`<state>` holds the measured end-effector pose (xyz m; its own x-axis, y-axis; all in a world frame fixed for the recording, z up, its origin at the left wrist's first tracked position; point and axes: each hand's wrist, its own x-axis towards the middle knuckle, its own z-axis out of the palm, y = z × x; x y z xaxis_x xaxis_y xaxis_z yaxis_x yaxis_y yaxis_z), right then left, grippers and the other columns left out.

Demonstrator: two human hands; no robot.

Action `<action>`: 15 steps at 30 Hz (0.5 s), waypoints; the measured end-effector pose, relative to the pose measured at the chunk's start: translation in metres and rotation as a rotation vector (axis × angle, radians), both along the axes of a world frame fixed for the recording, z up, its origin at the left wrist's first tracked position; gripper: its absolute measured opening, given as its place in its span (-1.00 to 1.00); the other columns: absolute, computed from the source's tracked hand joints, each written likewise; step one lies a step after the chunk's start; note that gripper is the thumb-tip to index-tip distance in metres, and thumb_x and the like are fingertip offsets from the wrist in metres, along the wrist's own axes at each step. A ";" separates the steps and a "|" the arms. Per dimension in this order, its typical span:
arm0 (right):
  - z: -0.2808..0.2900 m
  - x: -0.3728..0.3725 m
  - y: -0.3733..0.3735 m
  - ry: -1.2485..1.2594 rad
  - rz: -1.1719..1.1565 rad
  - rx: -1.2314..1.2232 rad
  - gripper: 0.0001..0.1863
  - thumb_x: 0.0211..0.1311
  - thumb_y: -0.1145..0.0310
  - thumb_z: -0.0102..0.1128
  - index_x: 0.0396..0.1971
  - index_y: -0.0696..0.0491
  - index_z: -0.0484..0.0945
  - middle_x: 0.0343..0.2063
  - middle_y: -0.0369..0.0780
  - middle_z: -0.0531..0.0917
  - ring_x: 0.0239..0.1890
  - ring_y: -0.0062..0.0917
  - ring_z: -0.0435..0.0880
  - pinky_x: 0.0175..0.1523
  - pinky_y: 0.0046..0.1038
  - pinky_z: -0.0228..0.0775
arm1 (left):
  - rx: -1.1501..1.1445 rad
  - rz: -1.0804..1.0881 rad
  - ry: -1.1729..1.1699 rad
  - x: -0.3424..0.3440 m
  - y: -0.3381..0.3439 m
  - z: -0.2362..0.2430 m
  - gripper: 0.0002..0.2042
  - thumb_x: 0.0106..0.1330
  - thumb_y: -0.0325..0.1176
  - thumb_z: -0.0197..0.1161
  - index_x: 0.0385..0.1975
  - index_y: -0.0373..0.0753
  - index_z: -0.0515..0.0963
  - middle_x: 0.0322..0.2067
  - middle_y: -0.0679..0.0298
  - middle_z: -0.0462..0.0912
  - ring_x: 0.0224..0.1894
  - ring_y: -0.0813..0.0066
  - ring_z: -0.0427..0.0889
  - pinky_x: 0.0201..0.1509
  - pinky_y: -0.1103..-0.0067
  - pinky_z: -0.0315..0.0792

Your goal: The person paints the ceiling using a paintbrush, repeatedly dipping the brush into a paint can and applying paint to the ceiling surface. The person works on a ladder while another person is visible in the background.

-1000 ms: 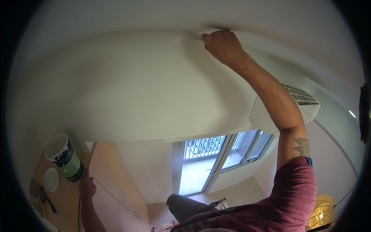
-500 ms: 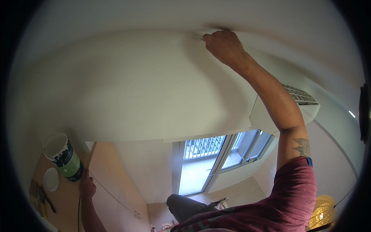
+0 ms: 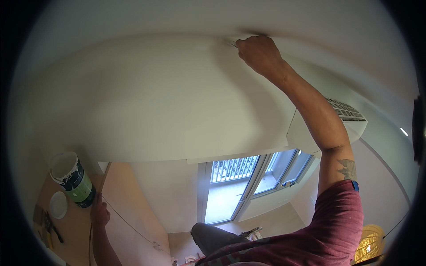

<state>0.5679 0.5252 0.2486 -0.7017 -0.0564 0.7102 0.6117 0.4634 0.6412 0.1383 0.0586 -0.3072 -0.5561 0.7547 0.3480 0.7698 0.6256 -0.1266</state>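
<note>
High up, my right hand (image 3: pixel 259 52) is closed round a slim paintbrush (image 3: pixel 232 43). Only its pale tip shows, against the cream wall (image 3: pixel 164 97) just below the ceiling (image 3: pixel 199 17); the handle is hidden in my fist. Down at the left, my left hand (image 3: pixel 100 213) grips the top edge of a light wood cabinet (image 3: pixel 133 204). Close to its fingertips stands a paint bucket (image 3: pixel 81 188), dark with a green band and paint-smeared round the rim. A round white lid (image 3: pixel 58 205) lies beside the bucket on the cabinet top (image 3: pixel 73 226).
Dark-handled pliers (image 3: pixel 52 227) and other tools lie at the lower left. An air conditioner (image 3: pixel 346 113) hangs on the wall behind my right arm. Far below are a glazed door (image 3: pixel 228 195) and windows. A yellow woven lampshade (image 3: pixel 369 244) is at the lower right.
My right hand has shifted slightly to the right along the top of the wall, with the paintbrush still in it. My left hand stays at the cabinet edge.
</note>
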 end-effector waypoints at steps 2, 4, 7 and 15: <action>0.000 0.001 0.001 0.001 0.010 0.004 -0.89 0.16 0.48 0.23 -0.56 0.11 0.60 -0.61 -0.09 0.67 -0.49 -0.22 0.69 -0.30 -0.19 0.54 | 0.000 0.001 -0.003 0.000 0.000 -0.001 -0.79 0.18 -0.46 0.29 -0.27 -0.47 0.66 0.49 -0.08 0.17 0.56 -0.06 0.10 0.61 0.28 0.13; 0.000 0.001 0.001 0.002 0.007 0.005 -0.89 0.15 0.48 0.23 -0.56 0.11 0.60 -0.61 -0.09 0.67 -0.49 -0.22 0.69 -0.29 -0.19 0.54 | -0.001 0.002 -0.009 0.000 0.000 -0.001 -0.79 0.18 -0.46 0.29 -0.27 -0.48 0.66 0.49 -0.07 0.17 0.56 -0.06 0.10 0.61 0.28 0.13; 0.000 0.002 -0.001 0.004 -0.010 0.004 -0.88 0.15 0.48 0.23 -0.57 0.10 0.60 -0.59 -0.09 0.68 -0.48 -0.22 0.69 -0.29 -0.18 0.55 | 0.012 0.000 -0.026 -0.001 0.000 -0.001 -0.80 0.17 -0.47 0.29 -0.28 -0.48 0.66 0.49 -0.07 0.17 0.56 -0.06 0.11 0.61 0.28 0.13; -0.007 0.010 0.000 0.013 -0.024 -0.023 -0.88 0.16 0.48 0.21 -0.56 0.11 0.60 -0.57 -0.09 0.69 -0.46 -0.23 0.69 -0.28 -0.19 0.55 | 0.005 0.004 -0.013 0.004 -0.005 -0.004 -0.79 0.17 -0.48 0.29 -0.27 -0.49 0.66 0.48 -0.06 0.19 0.56 -0.03 0.13 0.60 0.31 0.15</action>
<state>0.5778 0.5251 0.2412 -0.6935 -0.0233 0.7201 0.6309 0.4632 0.6225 0.1425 0.0536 -0.3110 -0.5636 0.7507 0.3445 0.7689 0.6292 -0.1132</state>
